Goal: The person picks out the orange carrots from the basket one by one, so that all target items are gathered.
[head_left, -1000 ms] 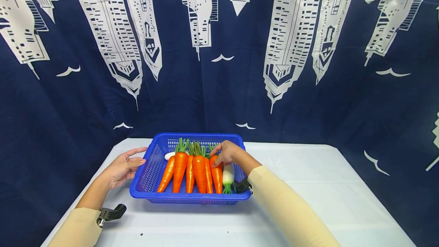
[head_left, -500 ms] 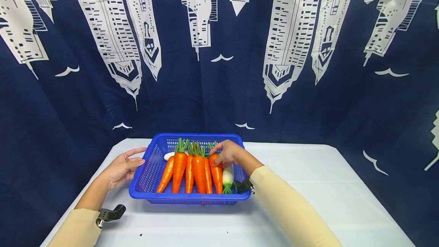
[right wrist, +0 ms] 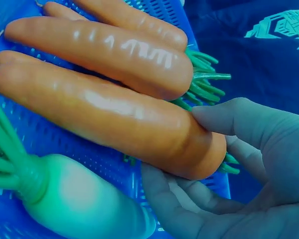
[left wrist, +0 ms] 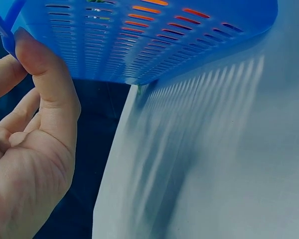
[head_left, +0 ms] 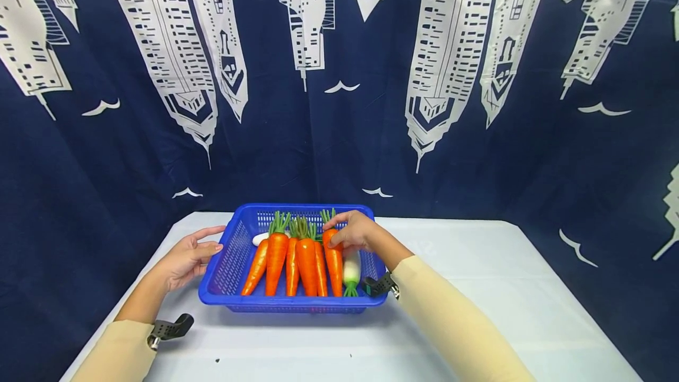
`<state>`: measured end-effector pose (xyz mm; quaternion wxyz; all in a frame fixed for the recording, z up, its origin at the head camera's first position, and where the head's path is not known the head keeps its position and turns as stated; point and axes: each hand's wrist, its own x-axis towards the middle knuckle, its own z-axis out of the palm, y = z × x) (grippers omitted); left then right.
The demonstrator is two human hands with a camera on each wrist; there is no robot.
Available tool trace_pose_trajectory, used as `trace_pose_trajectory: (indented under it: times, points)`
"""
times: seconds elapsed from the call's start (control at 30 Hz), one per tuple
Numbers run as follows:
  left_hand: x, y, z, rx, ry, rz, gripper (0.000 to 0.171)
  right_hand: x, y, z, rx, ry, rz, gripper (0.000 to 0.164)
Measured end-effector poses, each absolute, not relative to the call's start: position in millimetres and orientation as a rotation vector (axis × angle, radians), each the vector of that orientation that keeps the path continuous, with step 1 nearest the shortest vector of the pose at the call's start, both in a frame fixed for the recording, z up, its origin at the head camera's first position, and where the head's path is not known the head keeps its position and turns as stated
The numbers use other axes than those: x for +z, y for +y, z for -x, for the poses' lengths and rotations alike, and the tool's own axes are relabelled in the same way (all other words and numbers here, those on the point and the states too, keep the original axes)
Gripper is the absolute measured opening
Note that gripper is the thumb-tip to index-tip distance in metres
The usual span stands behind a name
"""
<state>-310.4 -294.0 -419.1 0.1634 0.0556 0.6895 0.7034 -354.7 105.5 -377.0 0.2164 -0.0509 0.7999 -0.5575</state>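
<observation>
Head view: the blue basket [head_left: 293, 300] stands on the desk [head_left: 451, 287], more carrots [head_left: 277, 257] side by side within. At its nine o'clock, the left hand [head_left: 190, 259] is relaxed, fingertips touching the rim. Between two and three, the right hand [head_left: 356, 233] pinches the rightmost carrot [head_left: 334, 261]; a white radish [head_left: 352, 267] lies toward four.

Left wrist: a bent thumb [left wrist: 52, 94] meets the rim at ten o'clock.

Right wrist: thumb and fingers straddle the carrot's thick end at four o'clock, its tip toward nine; the radish sits at seven.

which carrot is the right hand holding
The rightmost carrot in the head view, next to the white radish: the right hand grips it near its leafy end, while the other carrots are not held.
</observation>
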Motion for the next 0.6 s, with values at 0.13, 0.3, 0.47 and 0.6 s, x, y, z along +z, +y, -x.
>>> trace_pose_trajectory:
  times: [0.13,0.3,0.47,0.6]
  points:
    - [-420.4,-294.5,310.1,2.009,1.956,-0.16,0.072,-376.3,108.2,353.5,-1.59,2.194,0.143,0.053]
    - [-421.2,-295.0,308.7,2.009,1.956,-0.153,0.074,-374.1,110.8,349.8,-1.654,2.164,0.154,0.049]
    - [-420.1,-294.5,308.2,2.014,1.954,-0.151,0.075,-371.6,114.7,346.3,-1.7,2.123,0.181,0.046]
    - [-419.1,-293.8,309.2,2.012,1.954,-0.148,0.075,-369.6,118.8,344.5,-1.726,2.106,0.196,0.047]
